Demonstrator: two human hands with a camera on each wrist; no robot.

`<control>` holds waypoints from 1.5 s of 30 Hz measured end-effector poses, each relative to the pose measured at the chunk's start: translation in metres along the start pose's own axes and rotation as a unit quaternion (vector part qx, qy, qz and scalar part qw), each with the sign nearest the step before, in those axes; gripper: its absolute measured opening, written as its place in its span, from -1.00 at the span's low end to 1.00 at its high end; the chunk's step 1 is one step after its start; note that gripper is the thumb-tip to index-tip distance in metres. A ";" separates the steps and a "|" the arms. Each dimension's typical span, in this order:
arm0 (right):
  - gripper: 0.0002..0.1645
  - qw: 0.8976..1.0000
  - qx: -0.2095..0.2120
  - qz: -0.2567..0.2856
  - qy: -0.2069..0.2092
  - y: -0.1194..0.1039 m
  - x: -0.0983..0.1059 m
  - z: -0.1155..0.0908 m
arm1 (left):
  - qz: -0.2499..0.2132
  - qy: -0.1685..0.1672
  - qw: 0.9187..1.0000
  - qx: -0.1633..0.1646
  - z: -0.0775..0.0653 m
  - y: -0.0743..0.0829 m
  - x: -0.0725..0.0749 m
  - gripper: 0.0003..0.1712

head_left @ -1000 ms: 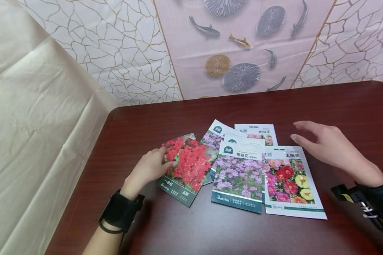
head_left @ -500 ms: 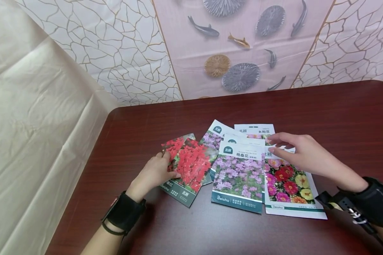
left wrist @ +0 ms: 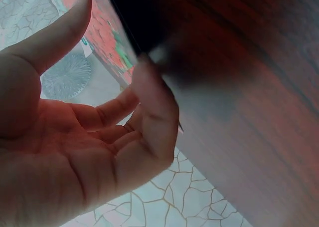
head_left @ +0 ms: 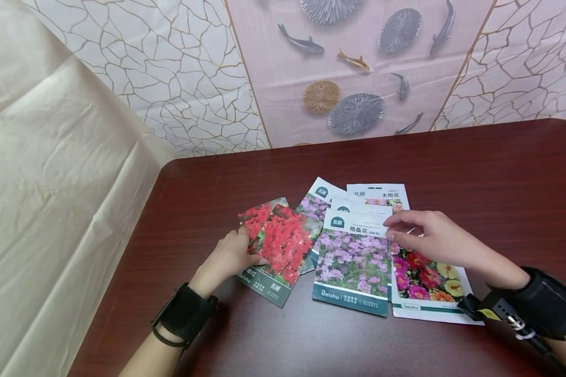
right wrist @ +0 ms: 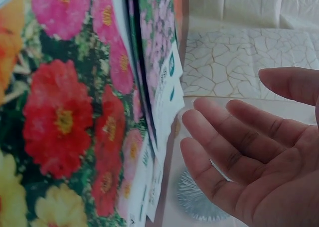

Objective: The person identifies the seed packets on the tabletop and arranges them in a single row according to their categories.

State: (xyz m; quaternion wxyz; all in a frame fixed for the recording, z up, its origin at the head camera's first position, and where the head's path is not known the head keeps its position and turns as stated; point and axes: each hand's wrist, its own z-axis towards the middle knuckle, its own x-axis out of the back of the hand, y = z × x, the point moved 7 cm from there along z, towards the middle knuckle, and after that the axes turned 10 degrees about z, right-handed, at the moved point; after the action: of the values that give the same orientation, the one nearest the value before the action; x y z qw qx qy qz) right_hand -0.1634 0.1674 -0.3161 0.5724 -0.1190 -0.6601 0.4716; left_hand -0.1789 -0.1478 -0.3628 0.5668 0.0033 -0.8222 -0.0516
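Observation:
Two overlapping seed packets with red flowers [head_left: 287,246] lie on the table, left of the others. My left hand [head_left: 226,254] rests at their left side, fingertips at the edge and thumb over the front. In the left wrist view, the thumb [left wrist: 62,30] stands apart from the bent fingers [left wrist: 157,107]. My right hand [head_left: 436,238] is over the sun-flower packets with mixed blooms [head_left: 426,283], its fingertips right at the upper right edge of the purple-flower packet [head_left: 351,262]. In the right wrist view, its fingers [right wrist: 239,142] are loosely bent, with nothing between them and the thumb.
More purple-flower packets [head_left: 313,204] are layered behind the front one. Another mixed-bloom packet [head_left: 377,189] lies at the back. The dark red wooden table [head_left: 217,183] meets a patterned wall covering [head_left: 193,78]; a pale cloth [head_left: 66,183] hangs at the left.
My right hand has come in leftward from beside the packets to the edge of the purple-flower packet. My left hand has shifted slightly right and down over the red-flower packets.

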 end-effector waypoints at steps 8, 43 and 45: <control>-0.78 0.999 -0.012 0.026 -0.017 0.004 -0.006 -0.002 | -0.029 -0.018 0.999 0.019 0.000 -0.006 -0.003 -0.23; -0.71 0.998 -0.060 -0.009 0.027 0.029 0.027 -0.019 | -0.336 0.053 0.940 -0.016 -0.015 -0.075 0.039 -0.72; -0.71 0.997 -0.060 -0.016 0.037 0.032 0.031 -0.021 | -0.341 0.056 0.938 -0.009 -0.016 -0.081 0.041 -0.69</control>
State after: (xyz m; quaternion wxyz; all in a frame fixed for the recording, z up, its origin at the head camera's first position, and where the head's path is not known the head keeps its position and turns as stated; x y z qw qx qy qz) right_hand -0.1672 0.2163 -0.3225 0.5956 -0.1598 -0.6676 0.4172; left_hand -0.1832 -0.2325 -0.3264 0.5605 0.2814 -0.7382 -0.2486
